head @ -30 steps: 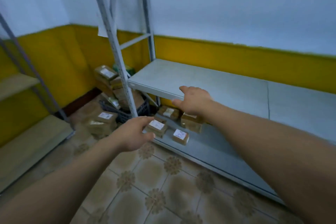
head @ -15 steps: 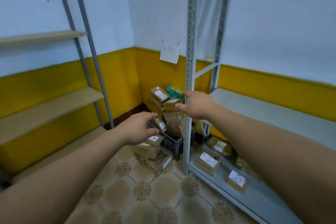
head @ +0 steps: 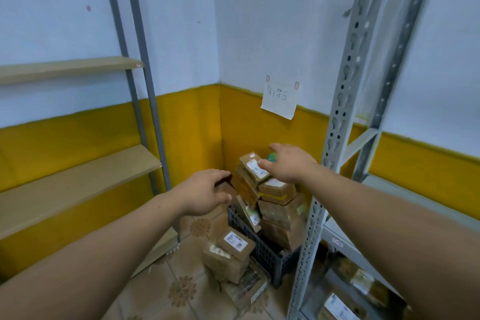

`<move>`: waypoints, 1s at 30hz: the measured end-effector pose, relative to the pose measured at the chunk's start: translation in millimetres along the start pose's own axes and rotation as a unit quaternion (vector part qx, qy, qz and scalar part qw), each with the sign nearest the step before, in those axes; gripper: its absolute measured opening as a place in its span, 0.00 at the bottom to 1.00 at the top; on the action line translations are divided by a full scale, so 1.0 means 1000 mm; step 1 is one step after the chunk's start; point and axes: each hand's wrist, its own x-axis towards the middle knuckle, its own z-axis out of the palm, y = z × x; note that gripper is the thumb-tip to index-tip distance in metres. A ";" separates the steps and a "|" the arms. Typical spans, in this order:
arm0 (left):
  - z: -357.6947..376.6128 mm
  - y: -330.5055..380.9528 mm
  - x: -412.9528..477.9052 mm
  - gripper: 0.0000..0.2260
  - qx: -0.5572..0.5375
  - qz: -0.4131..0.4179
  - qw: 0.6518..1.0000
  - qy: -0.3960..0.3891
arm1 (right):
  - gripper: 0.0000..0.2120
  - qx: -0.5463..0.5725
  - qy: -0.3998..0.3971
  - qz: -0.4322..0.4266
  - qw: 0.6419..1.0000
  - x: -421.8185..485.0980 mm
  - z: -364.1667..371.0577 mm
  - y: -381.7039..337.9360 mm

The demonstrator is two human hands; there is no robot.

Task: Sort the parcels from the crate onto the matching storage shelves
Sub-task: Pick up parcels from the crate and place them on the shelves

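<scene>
Parcels [head: 337, 306] nearest me lie label-up on the low shelf of the grey rack [head: 337, 138] at my right. Just past them a floor pile [head: 228, 249] of boxes sits on the tiles [head: 187, 262], against the front wall of the dark crate [head: 265, 249]. The crate stands in the corner beside the rack's post, with a stack [head: 280, 215] of brown boxes rising well above its rim.

My left hand [head: 205, 192] hangs in the air to the left of that stack, fingers loose, thumb out, holding nothing. My right hand [head: 291, 163] reaches over the top parcel [head: 253, 167], fingers spread and empty; its thumb lies over the label, but I cannot tell whether it touches.

Wooden shelves [head: 78, 179] run along the left wall. Behind the stack a green object [head: 272, 156] peeks out, and a handwritten note [head: 279, 97] is taped to the wall above.
</scene>
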 end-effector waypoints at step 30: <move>0.108 -0.205 0.543 0.14 -0.047 0.096 0.964 -0.243 | 0.33 0.134 -0.118 0.362 0.915 0.373 0.200 0.149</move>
